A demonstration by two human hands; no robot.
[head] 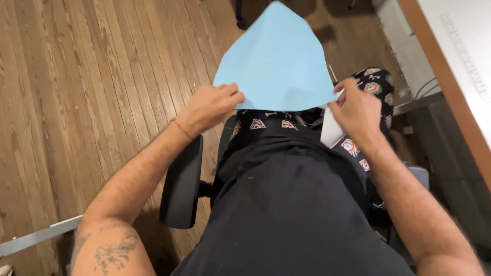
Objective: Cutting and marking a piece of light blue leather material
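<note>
Looking down at a seated lap, head view.
floor: wood planks (pixel 76 76), worn brown grain, boards running diagonally; covers the left and top of the view.
desk: pale top with an orange-brown edge (pixel 450 76) at upper right, cables (pixel 424 87) hanging below it.
chair: black padded armrest (pixel 181 184) on the left side, smooth matte finish, rounded corners; a grey metal bar (pixel 36 237) lies low at far left.
containers: can't make out any in this view.
clothing: black shirt (pixel 291 214) fills the lower centre; dark patterned shorts (pixel 266 124) with small orange-white motifs over the knees.
paper: light blue sheet (pixel 279 59), thin, matte, folded to a point at the top, wide flat lower edge; held up over the knees, between the two hands.
white sheet: white paper (pixel 331 130) just under the right hand, partly hidden.
left hand (pixel 209 107): fingers curled, pinching the lower left corner of the blue sheet.
right hand (pixel 358 112): fingers pinching the lower right corner of the blue sheet, touching the white paper.
forearm: tattoo (pixel 110 250) on the left arm, thin band (pixel 181 129) at the wrist.
</note>
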